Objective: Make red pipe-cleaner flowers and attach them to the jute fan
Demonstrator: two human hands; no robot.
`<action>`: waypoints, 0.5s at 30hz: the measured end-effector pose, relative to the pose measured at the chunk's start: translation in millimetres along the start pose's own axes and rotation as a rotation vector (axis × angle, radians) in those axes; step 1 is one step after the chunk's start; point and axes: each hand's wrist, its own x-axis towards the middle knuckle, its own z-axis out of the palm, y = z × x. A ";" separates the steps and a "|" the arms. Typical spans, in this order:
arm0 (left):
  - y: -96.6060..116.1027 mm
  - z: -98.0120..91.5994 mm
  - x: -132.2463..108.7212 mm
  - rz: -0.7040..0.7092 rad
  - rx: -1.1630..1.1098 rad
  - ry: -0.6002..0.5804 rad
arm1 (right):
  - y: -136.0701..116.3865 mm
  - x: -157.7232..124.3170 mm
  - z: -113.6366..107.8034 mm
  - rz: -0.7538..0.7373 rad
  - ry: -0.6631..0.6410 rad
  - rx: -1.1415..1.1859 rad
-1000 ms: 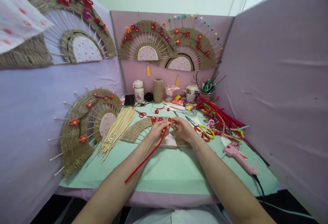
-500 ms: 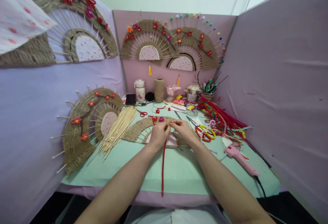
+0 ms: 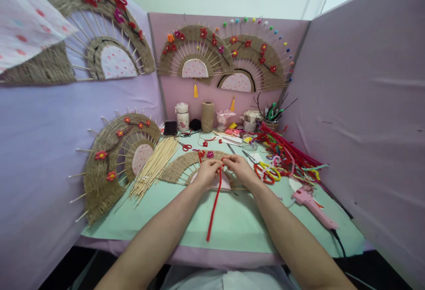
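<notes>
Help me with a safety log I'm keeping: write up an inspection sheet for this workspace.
Surface: pale green cover, strewn with craft supplies.
Work in hand: red pipe cleaner, long end hanging; woven fan on the table, partly hidden by the hands.
Clutter: thin sticks at left; scissors and pipe cleaner pile at right.
Hands: left hand and right hand close together, both pinching the red pipe cleaner.
Cables: dark cord leads from pink glue gun toward the near edge; plug not visible.
Surroundings: panels on three sides; decorated fans on the left and back ones.
</notes>
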 end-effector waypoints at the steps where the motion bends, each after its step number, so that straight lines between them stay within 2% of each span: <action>1: -0.9 -0.6 0.7 -0.037 -0.062 -0.030 | -0.1 0.1 -1.4 0.011 -0.016 0.029; 8: 6.8 -6.0 0.4 -0.158 -0.301 -0.315 | -7.4 -4.4 -11.0 0.113 -0.255 0.443; 10: 8.1 -5.7 0.3 -0.113 -0.276 -0.286 | -7.9 -4.3 -10.9 0.128 -0.253 0.473; 15: 5.5 -3.7 1.9 -0.034 -0.173 -0.062 | -4.5 0.4 -8.1 0.085 -0.096 0.349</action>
